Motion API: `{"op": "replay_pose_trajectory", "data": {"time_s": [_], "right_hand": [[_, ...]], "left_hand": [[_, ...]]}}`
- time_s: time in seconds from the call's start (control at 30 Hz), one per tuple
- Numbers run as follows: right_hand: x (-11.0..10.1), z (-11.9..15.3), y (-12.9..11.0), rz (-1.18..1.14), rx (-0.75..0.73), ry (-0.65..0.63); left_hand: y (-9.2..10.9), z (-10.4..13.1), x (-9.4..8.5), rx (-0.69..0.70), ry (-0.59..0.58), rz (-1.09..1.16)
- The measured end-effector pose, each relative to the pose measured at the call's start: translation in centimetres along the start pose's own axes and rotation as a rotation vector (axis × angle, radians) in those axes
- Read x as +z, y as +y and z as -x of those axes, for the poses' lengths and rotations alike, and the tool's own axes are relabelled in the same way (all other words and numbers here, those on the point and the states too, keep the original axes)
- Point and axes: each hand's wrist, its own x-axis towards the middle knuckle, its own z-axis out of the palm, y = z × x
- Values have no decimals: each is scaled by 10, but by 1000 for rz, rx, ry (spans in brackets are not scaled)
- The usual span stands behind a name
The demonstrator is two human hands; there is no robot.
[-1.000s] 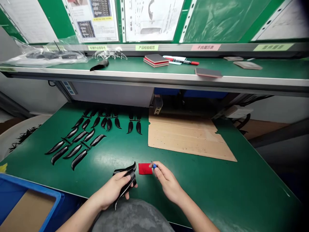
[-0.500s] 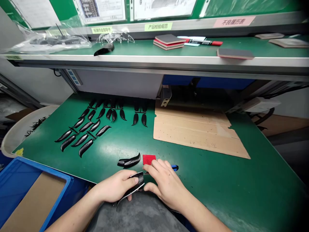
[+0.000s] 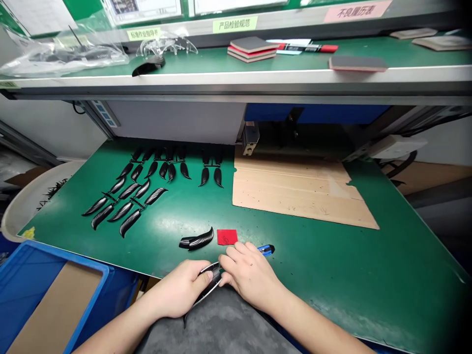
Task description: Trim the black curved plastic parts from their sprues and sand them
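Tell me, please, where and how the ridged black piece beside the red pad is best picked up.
I'd pinch the ridged black piece across its middle, coming from above on the near side. It is long and narrow, so a pinch should span its width; the curved tip is beside the red pad, and the left end appears to overlap another black piece.

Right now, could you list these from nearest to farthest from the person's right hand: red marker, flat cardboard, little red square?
In the head view, from the right hand:
1. Red square: just beyond its fingers, slightly left.
2. Cardboard: farther back, toward the right.
3. Red marker: highest and farthest back.
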Motion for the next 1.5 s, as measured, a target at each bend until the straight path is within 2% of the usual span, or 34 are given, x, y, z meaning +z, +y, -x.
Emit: {"op": "replay_pose_trajectory", "data": {"time_s": [0.1,0.2,0.33,0.37,0.43,0.53,0.67,0.8,1.0,1.17,1.5], "right_hand": [[5,2,-1,-40,-7,-4],[5,1,0,-195,16,-80],[-1,-2,6,-780,72,-308],[-3,-3,8,-934,96,-326],[-5,-3,11,-1102,157,-270],[-4,-1,11,-952,239,-145],[5,1,4,-588,199,-98],[15,-1,0,-330,171,-66],[24,-6,-1,-61,106,0],[28,-5,-6,58,141,45],[33,-7,-9,22,77,-22]], "left_hand": [[3,1,1,17,9,-47],[4,2,1,9,2,-70],[3,1,-1,-10,-4,-96],[3,1,-2,-10,-2,-97],[3,0,-3,-18,-3,-53],[-1,0,-2,-80,-14,158],[-9,0,2,-163,61,418],[-15,-2,7,-163,116,544],[-14,-7,15,-185,219,683],[-15,-7,18,-150,272,630],[-22,-2,24,-128,328,398]]}}
